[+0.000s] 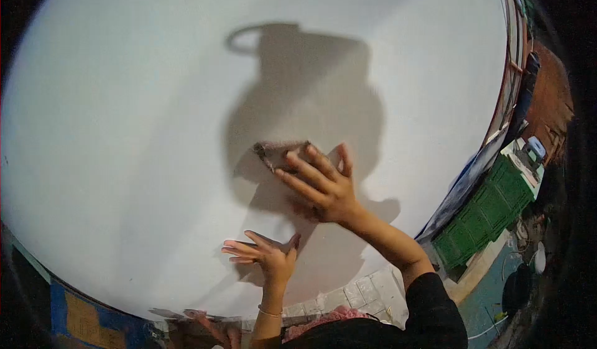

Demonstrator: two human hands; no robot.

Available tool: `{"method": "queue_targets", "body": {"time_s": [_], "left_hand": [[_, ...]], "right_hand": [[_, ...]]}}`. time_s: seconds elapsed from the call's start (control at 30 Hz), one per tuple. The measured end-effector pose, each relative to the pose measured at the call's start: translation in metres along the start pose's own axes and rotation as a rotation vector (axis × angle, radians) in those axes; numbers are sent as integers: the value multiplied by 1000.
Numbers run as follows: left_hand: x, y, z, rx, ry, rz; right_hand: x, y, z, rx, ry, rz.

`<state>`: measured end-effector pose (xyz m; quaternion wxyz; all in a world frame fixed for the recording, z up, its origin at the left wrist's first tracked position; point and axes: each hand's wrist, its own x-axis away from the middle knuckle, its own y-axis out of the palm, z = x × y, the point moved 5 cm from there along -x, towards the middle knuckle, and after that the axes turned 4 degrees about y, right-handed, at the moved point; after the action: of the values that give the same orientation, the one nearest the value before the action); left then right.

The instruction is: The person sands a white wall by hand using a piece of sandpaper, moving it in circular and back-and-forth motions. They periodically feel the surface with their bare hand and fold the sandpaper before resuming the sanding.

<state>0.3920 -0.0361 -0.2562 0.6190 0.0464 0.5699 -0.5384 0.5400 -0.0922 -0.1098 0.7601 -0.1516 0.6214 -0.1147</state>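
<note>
A large, smooth white surface (155,137) fills most of the head view, with the dark shadow of a head and shoulders across its middle. My right hand (326,187) lies over a dark grey-brown, flat piece of sandpaper (280,150) with uneven edges, pressing it against the surface. Its fingers reach forward over the piece and hide part of it. Lower and to the left, my left hand (267,255) holds nothing, fingers spread and thumb apart, over the white surface; whether it touches cannot be told. A thin bracelet (270,313) circles the left wrist.
On the right stands a green plastic crate (485,209) with a blue and white object (535,147) on top. White tiles (367,290) and pinkish cloth (329,318) show near my body. Bare feet (214,330) are at the bottom, left of a blue-and-brown box (81,318).
</note>
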Motion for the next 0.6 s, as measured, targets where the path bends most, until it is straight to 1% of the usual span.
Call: {"method": "queue_targets", "body": {"time_s": [0.07, 0.1, 0.13, 0.2, 0.23, 0.27, 0.33, 0.37, 0.4, 0.47, 0.5, 0.53, 0.6], "left_hand": [[2, 3, -6, -56, -23, -32], [2, 4, -7, -93, -15, -14], [3, 4, -6, -94, -16, -18], [2, 4, -5, -81, -31, -21], [2, 5, -5, -85, -27, -16], [2, 6, -6, -128, -24, -3], [3, 6, -8, -176, -18, 6], [3, 6, -9, -178, -11, 9], [3, 6, -8, -176, -6, 13], [2, 10, -9, -175, -34, 19], [1, 10, -9, -183, -49, 20], [0, 6, -6, -187, -48, 16], [-11, -2, 7, -107, -66, 20]], "right_hand": [[-17, -20, 29, 73, 187, 166], [-23, -36, 38, -3, 345, 210], [-21, -35, 35, -4, 348, 208], [-22, -19, 8, -95, 235, 54], [-17, -6, -8, -105, 66, 13], [-14, -3, -3, -108, 68, 20], [-22, -15, 9, 163, 26, 110], [-28, -32, 27, 95, 157, 144], [-30, -37, 25, 95, 157, 141], [-31, -48, 32, -182, 346, 259], [-27, -39, 17, -184, 271, 82], [-19, -31, 16, -188, 276, 82], [-4, -10, -6, -33, -201, 7]]}}
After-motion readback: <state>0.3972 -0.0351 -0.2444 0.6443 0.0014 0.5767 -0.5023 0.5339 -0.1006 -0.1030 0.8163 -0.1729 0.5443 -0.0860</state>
